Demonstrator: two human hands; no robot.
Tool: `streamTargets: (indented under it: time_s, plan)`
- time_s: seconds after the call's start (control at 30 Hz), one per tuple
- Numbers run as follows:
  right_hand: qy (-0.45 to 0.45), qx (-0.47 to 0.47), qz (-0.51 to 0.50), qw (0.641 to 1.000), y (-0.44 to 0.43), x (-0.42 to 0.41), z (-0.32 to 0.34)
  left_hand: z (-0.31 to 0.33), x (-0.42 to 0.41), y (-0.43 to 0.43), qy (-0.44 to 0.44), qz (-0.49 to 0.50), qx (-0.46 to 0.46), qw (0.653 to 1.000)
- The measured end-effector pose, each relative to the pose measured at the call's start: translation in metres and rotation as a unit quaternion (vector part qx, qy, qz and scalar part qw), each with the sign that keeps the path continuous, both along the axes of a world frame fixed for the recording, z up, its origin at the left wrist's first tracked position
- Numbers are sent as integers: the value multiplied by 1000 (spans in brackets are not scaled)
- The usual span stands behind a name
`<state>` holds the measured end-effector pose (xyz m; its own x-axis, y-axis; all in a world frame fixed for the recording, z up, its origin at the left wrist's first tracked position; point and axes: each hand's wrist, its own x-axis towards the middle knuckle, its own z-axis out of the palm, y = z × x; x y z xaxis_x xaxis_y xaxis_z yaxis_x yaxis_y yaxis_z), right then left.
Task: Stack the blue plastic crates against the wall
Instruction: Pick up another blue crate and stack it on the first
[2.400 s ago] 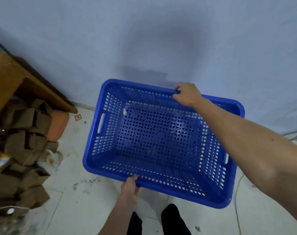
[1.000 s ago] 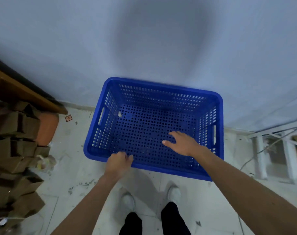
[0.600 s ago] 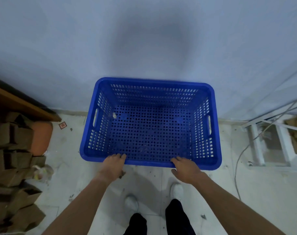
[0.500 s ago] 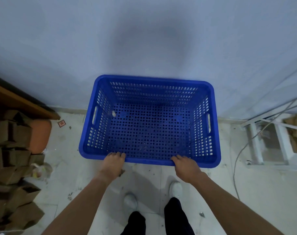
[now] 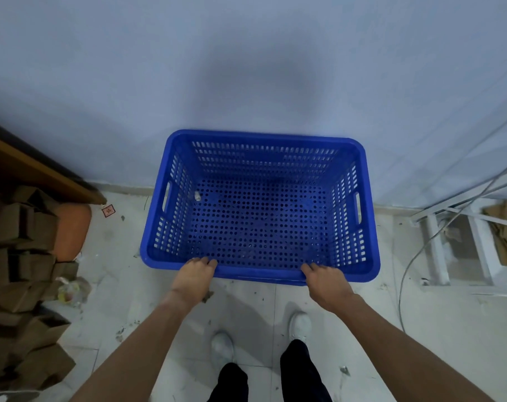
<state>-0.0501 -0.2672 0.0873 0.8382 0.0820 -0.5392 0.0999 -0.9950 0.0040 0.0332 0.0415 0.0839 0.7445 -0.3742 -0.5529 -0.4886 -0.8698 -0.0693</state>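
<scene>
Against wall (image 5: 246,68), crate (image 5: 369,216), near rim gripped (both hands)

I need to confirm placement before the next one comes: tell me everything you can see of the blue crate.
The crate is bright blue, seemingly moulded plastic, rectangular with rounded corners. Its walls have slots, its floor round holes, and each short side has a handle slot. It sits upright and open, its far long side at the wall. It looks empty but for a small pale scrap inside near the left wall. The left hand and right hand rest on its near rim, fingers curled over the edge.
</scene>
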Motion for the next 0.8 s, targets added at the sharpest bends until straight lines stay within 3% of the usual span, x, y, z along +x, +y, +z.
streamTargets:
  time_s: [0.33,0.53,0.67,0.8]
  plan:
    - [-6,77,-28,997,-25,-3,-15,-6,9,9,-25,-8,6,1000]
    - [9,24,-121,992,-61,-27,-10,-8,14,21,-16,-61,3,998]
    - [-24,-55,-80,995,-93,-45,-7,-4,16,20,-4,-53,19,998]
    - [-30,-68,-104,992,-81,-50,-10,4,11,7,12,-40,49,998]
